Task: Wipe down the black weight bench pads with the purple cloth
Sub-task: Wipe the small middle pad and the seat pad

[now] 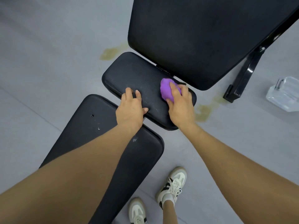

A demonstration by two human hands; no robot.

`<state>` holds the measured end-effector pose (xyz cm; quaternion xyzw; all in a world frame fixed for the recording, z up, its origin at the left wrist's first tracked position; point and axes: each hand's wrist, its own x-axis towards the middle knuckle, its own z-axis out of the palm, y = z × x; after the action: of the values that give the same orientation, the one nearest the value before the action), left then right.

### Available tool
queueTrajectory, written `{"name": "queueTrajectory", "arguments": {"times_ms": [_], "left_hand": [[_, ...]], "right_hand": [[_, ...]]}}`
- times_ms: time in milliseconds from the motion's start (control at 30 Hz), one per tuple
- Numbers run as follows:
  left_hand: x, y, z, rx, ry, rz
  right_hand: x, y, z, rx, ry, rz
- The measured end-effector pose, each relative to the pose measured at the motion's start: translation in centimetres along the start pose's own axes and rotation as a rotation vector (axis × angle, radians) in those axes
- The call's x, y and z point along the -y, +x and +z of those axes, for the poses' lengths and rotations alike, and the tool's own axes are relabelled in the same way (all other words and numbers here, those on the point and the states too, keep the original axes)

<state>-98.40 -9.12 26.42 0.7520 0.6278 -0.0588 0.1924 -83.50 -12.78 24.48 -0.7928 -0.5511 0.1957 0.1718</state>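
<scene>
Fingers point(172, 88) of right hand point(181, 107) curled round purple cloth point(166, 90), wiping middle pad point(129, 73); left hand point(131, 110) flat, bracing bench. Next, probably: sweep toward dusty left end.

Left hand point(131, 109) flat, fingers spread, right hand point(179, 104) curled (gripping), both arms outstretched

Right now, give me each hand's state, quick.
Left hand: open, fingers resting on the middle bench pad, holding nothing.
Right hand: closed around the bunched purple cloth, pressing it on the same pad.
</scene>
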Motion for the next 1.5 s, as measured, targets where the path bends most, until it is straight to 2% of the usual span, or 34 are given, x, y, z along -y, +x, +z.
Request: {"name": "queueTrajectory", "arguments": {"times_ms": [133,300,433,567,667,833,933,1167,1300,1400,1500], "left_hand": [[0.6,-0.3,-0.1,-0.023,-0.062,0.013],[3.7,-1.6,-1.0,-0.126,-0.047,0.058],[8.3,-2.8,-1.0,-0.168,-0.018,-0.084],[10.9,-3.6,-0.3,-0.059,-0.085,-0.249],[10.6,-3.9,-0.2,-0.008,-0.159,-0.3],[10.0,-3.3,-0.8,0.046,-0.113,-0.318],[9.7,-3.1,-1.0,0.061,-0.086,-0.326],[9.9,-2.7,-0.9,0.068,-0.087,-0.323],[9.8,-2.6,-1.1,0.075,-0.106,-0.326],[9.8,-2.6,-1.1,0.084,-0.126,-0.323],[9.8,-2.7,-1.0,0.081,-0.132,-0.327]], "right_hand": [[-2.0,-7.5,-0.8,0.1,-0.055,-0.053],[0.0,-6.1,-0.4,0.161,-0.193,-0.042],[6.6,-0.6,3.1,0.227,-0.211,-0.213],[11.4,3.5,5.4,0.261,-0.181,-0.352],[7.7,1.1,3.9,0.293,-0.147,-0.395],[1.8,-5.2,0.8,0.283,-0.241,-0.327],[4.7,-2.9,1.7,0.302,-0.298,-0.289],[15.1,7.1,6.5,0.332,-0.231,-0.383],[10.8,3.6,4.8,0.299,-0.242,-0.489],[5.7,-2.4,2.3,0.296,-0.374,-0.54],[4.6,-2.7,2.3,0.281,-0.471,-0.556]]}}
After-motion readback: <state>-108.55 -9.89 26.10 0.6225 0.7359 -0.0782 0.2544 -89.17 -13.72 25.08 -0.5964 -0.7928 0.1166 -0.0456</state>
